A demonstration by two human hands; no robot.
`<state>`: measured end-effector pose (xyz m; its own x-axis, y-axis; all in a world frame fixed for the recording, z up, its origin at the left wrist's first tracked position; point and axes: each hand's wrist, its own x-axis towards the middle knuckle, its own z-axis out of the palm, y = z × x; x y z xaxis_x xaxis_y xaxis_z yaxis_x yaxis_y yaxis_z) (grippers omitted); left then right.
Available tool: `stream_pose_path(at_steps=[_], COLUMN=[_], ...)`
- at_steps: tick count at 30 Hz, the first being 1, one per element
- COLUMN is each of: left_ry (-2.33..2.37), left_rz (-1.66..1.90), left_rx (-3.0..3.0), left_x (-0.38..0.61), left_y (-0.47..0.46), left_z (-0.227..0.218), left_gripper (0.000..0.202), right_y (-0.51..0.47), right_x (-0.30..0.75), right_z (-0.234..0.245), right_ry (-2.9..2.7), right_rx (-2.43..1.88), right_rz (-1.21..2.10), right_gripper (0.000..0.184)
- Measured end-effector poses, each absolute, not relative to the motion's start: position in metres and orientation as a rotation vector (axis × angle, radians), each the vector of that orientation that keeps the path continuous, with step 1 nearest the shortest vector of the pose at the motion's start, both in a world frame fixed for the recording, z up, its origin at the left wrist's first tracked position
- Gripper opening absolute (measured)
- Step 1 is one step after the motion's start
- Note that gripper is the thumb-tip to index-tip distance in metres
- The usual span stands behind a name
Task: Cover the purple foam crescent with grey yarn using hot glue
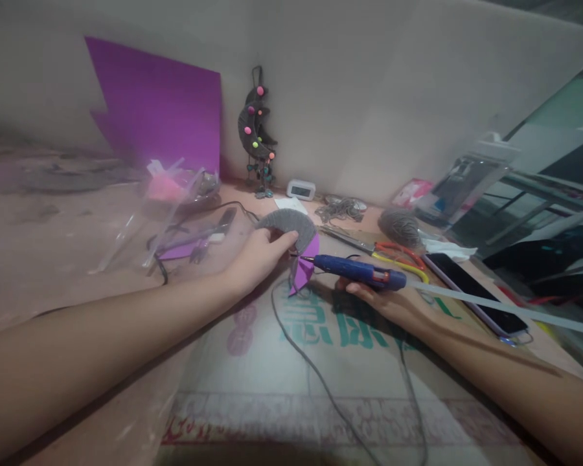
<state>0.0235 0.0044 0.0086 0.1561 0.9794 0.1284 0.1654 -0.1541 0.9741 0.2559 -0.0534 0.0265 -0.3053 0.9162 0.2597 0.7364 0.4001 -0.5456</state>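
My left hand grips a purple crescent partly wound with grey yarn. Its lower tip is bare purple card. In my right hand is a blue glue gun, with a long pale glue stick sticking out of its back end. The gun's nozzle points left and is at the bare purple part, close to my left fingers; I cannot tell whether it touches. A loose strand of grey yarn trails from the crescent down toward me.
Scissors, a phone and a yarn ball lie at the right. A small clock stands at the wall, beneath a decorated moon hanging. Purple card leans at back left. Printed cardboard covers the front.
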Motion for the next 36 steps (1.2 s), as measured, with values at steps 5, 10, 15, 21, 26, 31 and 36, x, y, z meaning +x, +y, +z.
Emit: stream_pose_path(at_steps=[5, 10, 15, 21, 26, 31, 36], left_ry=[1.176, 1.139, 1.128, 1.14, 1.124, 1.132, 1.141], left_rz=[1.098, 1.122, 1.11, 1.086, 1.089, 1.081, 1.079], left_rx=[1.544, 1.543, 1.54, 1.537, 1.563, 1.575, 1.56], left_x=[0.0232, 0.0236, 0.0242, 0.0245, 0.0243, 0.0241, 0.0241], left_y=[0.0043, 0.0068, 0.0055, 0.0032, 0.0046, 0.005, 0.0032], left_z=[0.0085, 0.0034, 0.0037, 0.0073, 0.0061, 0.0056, 0.0065], left_gripper=[0.032, 0.033, 0.032, 0.031, 0.03, 0.031, 0.032], right_y=[-0.0511, -0.0497, -0.0515, -0.0516, -0.0511, -0.0507, -0.0499], right_x=[0.2572, 0.2571, 0.2561, 0.2549, 0.2549, 0.2564, 0.2583], right_z=[0.0248, 0.024, 0.0254, 0.0259, 0.0256, 0.0233, 0.0183], right_ry=[-2.163, -2.143, -2.131, -2.155, -2.174, -2.168, -2.178], right_rx=[-1.396, -1.439, -1.467, -1.481, -1.439, -1.438, -1.496], right_rz=[0.331, 0.309, 0.31, 0.285, 0.283, 0.291, 0.249], right_gripper=[0.025, 0.024, 0.026, 0.03, 0.026, 0.027, 0.028])
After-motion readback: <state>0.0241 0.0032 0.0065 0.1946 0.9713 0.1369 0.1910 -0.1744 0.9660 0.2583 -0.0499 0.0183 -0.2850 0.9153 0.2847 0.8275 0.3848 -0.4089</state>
